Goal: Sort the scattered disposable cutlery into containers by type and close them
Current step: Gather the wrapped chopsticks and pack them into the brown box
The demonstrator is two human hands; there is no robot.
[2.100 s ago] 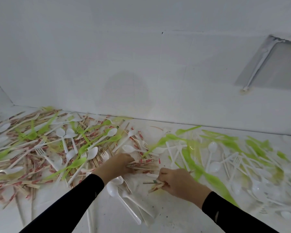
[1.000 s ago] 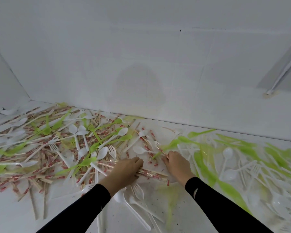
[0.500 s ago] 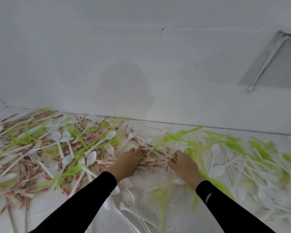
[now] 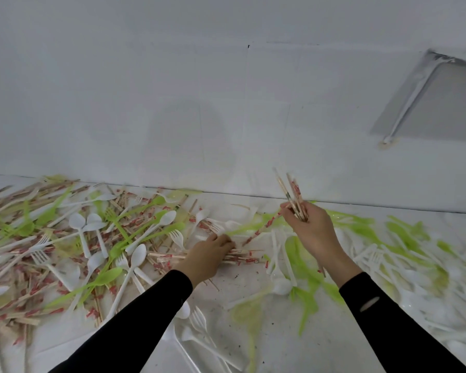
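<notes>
White floor point(image 4: 240, 286) is showing unsorted cutlery point(image 4: 135, 254), no containers, while right hand point(image 4: 311, 230) is gripping raised chopsticks point(image 4: 291, 192) and left hand point(image 4: 207, 254) is curling fingers round a bundle point(image 4: 244, 258).

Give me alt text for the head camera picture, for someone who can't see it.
A person's right hand holds up a bunch of wrapped chopsticks, while the left hand grips more chopsticks lying on the white table. White spoons, white forks and green cutlery lie scattered around both hands.
</notes>
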